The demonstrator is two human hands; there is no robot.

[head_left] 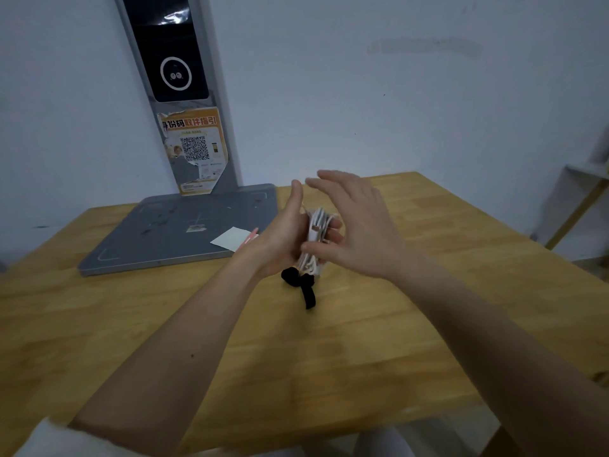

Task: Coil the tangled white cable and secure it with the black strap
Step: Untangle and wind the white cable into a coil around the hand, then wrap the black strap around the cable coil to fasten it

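The white cable is gathered into a tight upright bundle above the middle of the wooden table. My left hand grips it from the left, thumb up, fingertips showing past the bundle. My right hand is close on the right, fingers spread above the bundle, thumb touching its lower part. The black strap hangs from the bundle's lower end, its loose tail dropping toward the table. Most of the bundle is hidden between my hands.
A grey flat scanner base with an upright post carrying a dark screen and an orange QR sticker stands at the back left. A white paper slip and a pink object lie on its near corner. A wooden rack stands at the right.
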